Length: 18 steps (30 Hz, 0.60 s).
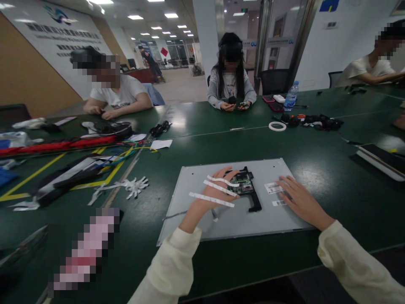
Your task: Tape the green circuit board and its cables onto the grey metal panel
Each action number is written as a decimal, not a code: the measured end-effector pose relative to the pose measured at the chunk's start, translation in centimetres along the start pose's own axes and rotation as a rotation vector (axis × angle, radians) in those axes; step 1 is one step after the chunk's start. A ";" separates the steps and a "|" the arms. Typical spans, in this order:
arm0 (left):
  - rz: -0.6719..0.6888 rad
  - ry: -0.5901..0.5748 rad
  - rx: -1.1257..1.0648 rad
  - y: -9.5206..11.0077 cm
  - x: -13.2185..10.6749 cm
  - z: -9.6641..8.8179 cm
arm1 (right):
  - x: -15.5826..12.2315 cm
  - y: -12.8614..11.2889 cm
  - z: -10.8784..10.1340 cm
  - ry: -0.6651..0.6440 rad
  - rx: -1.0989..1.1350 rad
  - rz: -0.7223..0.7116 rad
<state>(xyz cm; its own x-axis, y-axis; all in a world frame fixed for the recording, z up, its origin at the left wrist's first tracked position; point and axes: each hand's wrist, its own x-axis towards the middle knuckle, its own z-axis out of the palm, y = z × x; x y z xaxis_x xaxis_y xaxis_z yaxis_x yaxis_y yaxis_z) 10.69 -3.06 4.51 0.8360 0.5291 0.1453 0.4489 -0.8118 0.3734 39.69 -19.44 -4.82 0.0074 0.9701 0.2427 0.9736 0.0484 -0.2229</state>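
Observation:
A flat grey panel lies on the table in front of me. On it sits a green circuit board with a black bracket along its right side. My left hand rests over the board's left part, fingers stretched out; its fingertips are partly hidden. Several white tape strips stick to the back of that hand. My right hand lies with spread fingers on the panel's right side, its fingertips at a white label. A grey cable runs off the panel's left edge.
Left on the green table are crumpled white strips, a blurred pink item and wires. A tape roll, a water bottle and a black notebook stand or lie to the right. Other people sit across.

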 end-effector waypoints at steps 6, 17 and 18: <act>-0.163 0.047 -0.066 -1.1 -3.8 -0.9 | -0.1 0.3 0.3 0.020 0.000 -0.014; -0.449 0.000 0.121 1.0 -6.5 0.3 | -0.3 0.4 0.5 0.021 0.006 -0.006; -0.457 0.000 0.131 1.0 -6.6 0.4 | -0.3 0.3 0.5 0.022 0.005 -0.006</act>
<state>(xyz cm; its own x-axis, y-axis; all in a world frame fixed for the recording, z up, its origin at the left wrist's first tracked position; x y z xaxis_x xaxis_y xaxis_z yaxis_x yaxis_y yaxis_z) 5.73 -7.50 3.60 0.5437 0.8392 -0.0068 0.8067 -0.5204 0.2800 39.90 -19.60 -5.40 0.0066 0.9644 0.2645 0.9725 0.0553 -0.2260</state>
